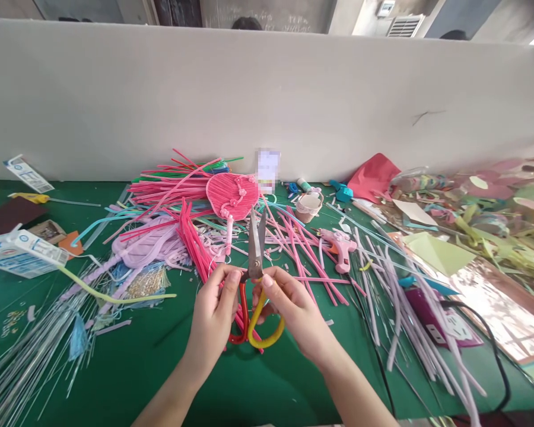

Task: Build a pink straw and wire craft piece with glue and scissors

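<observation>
Your scissors (255,252), at center, point toward twelve o'clock, long axis running six to twelve, blades slightly parted. Your left hand (216,302) pinches the red handle (244,308); your right hand (296,302) grips the yellow handle (267,342). Green tabletop (258,394) shows at six; a pale partition (249,101) bounds twelve. The nine-o'clock carton's (24,252) print is unreadable.

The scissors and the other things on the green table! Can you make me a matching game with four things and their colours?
Things:
1. Scissors
2. Heart-like fan shape
3. Glue gun
4. Power strip

Colours:
A. Bright pink, with little flowers
B. Purple and white
C. Red and yellow handles
D. Mostly pale pink

Pairs: 1-C, 2-A, 3-D, 4-B
</observation>
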A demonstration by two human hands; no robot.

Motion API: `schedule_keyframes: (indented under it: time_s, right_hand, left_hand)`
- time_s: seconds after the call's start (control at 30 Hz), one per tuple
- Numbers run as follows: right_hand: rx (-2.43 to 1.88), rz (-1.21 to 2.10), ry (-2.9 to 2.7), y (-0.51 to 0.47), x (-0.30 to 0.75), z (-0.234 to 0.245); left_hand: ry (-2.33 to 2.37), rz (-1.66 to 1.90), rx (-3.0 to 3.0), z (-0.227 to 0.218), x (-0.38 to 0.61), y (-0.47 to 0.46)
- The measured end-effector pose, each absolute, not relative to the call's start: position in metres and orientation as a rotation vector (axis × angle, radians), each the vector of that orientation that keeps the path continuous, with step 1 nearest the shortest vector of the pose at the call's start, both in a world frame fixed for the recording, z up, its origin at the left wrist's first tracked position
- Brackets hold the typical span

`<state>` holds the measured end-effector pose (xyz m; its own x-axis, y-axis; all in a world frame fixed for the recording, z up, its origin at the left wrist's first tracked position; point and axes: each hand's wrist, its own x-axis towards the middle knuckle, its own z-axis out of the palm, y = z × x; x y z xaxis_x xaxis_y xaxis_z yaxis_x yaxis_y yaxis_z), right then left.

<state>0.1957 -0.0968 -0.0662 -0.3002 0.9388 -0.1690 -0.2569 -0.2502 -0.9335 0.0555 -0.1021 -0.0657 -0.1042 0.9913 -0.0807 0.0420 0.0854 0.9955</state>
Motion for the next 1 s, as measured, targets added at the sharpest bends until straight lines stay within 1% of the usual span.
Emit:
schedule_keyframes:
  time_s: [0.13, 0.33, 0.43, 0.5, 0.6, 0.7, 0.77, 0.83, 1.0]
  right_hand:
    - [-0.796, 1.843, -1.042, -0.103, 0.201, -0.064]
    - [-0.672, 1.907, -0.972, -0.107, 0.2, -0.066]
    - [-0.619, 1.896, -1.008, -0.105, 0.201, -0.063]
    - [-0.58, 1.945, -1.02, -0.104, 0.205, -0.061]
    - [-0.582, 2.102, -1.049, -0.103, 0.216, -0.059]
    - [-0.678, 2.247, -1.15, -0.103, 0.232, -0.058]
    - [-0.734, 2.256, -1.249, -0.103, 0.24, -0.059]
    - [-0.703, 2.224, -1.309, -0.104, 0.247, -0.061]
    - [-0.447, 2.267, -1.027, -0.103, 0.252, -0.07]
  left_hand:
    - [1.327, 1.254, 1.02, -0.063, 0.053, -0.102]
    - [1.094, 0.969, 1.063, -0.053, 0.049, -0.103]
    - [1.083, 0.921, 1.091, -0.047, 0.044, -0.103]
    - [1.112, 0.866, 1.144, -0.042, 0.036, -0.102]
    - [1.195, 0.734, 1.317, -0.033, 0.02, -0.098]
    - [1.209, 0.658, 1.552, -0.026, 0.0, -0.093]
    - [1.137, 0.551, 1.537, -0.027, -0.012, -0.09]
    - [1.069, 0.498, 1.42, -0.031, -0.021, -0.088]
    - [1.065, 0.658, 1.229, -0.046, -0.028, -0.085]
